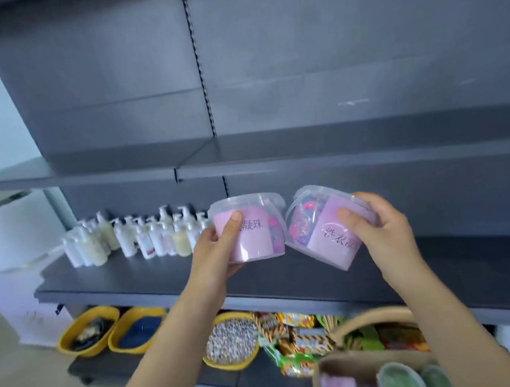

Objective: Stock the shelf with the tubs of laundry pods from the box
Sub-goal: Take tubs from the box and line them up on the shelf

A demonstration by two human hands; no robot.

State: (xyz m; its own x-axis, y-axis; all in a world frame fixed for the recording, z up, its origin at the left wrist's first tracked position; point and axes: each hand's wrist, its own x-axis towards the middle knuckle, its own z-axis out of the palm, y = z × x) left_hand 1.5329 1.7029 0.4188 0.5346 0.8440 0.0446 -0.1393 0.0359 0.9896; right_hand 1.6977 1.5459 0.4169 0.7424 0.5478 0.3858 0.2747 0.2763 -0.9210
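I can see only part of the box (349, 366); the bottom edge cuts it off and its contents are blurred. Thumbs hide part of each tub's pink label. The left hand (214, 253) grips the left tub (257, 236) upright, its fingers hidden behind the tub. The right hand (383, 229) grips the right tub (313, 234), which is tilted. I cannot tell whether the tubs touch. Both are held above the shelf (123, 282), right of the bottles (143, 239).

Upright clear tub (259, 241) beside tilted clear tub (320, 236), both pink-labelled, colourful pods inside, over grey shelf (129, 282).
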